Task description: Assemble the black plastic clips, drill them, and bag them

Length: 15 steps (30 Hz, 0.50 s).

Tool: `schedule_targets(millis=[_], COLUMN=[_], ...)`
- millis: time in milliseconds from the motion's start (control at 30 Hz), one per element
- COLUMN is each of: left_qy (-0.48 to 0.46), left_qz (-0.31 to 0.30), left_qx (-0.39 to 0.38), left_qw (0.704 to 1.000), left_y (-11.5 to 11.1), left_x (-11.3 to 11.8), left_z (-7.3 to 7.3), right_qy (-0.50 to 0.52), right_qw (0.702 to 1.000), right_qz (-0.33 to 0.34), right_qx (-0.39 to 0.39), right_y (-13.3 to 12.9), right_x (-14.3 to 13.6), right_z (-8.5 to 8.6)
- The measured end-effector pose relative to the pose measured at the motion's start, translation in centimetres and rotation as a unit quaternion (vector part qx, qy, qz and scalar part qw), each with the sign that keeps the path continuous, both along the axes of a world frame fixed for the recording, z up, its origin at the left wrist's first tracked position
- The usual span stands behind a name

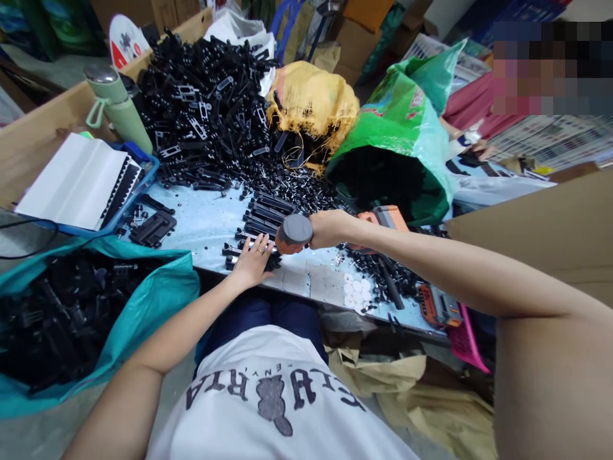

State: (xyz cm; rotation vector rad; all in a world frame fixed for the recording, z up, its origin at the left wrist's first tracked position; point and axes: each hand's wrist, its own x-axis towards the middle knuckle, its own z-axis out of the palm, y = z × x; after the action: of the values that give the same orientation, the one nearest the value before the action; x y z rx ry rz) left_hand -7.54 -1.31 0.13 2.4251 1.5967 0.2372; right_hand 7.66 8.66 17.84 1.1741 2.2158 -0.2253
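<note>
My right hand [328, 229] is wrapped round the handle of an orange and grey cordless drill [294, 233], whose rounded rear end faces me. The drill's tip is hidden from this angle. My left hand [251, 263] lies with fingers stretched over the near end of a row of black plastic bars [268, 211], touching them just left of the drill. The bars lie side by side on the light blue table [191, 214]. Behind them spreads a scatter of small screws [306, 188].
A big heap of black plastic parts [205, 108] fills the back left. A yellow sack [313, 99] and an open green sack [397, 128] stand behind. A teal bag [158, 287] sits at left, a spare battery [438, 308] at right. Another person's hand [481, 150] is beyond.
</note>
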Motion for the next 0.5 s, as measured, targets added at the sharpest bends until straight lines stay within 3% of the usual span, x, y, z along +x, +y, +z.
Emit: schedule_targets(millis=[167,333,500], left_qy=[-0.011,-0.014,-0.021], left_qz=[0.006,0.003,-0.003], left_qx=[0.001,0.016,0.024], left_qw=[1.000,1.000,0.999], left_y=[-0.3,-0.7,-0.9], left_x=[0.2,0.0,-0.2], left_z=[-0.1,0.5,0.2], right_qy=[-0.061,-0.054,-0.044], right_qw=[0.997,0.995,0.996], right_qz=[0.026,0.056,0.073], right_qx=[0.033,0.055,0.017], right_y=[-0.9,-2.9,-4.8], right_x=[0.1,-0.7,-1.8], right_z=[-0.8,0.3,0.8])
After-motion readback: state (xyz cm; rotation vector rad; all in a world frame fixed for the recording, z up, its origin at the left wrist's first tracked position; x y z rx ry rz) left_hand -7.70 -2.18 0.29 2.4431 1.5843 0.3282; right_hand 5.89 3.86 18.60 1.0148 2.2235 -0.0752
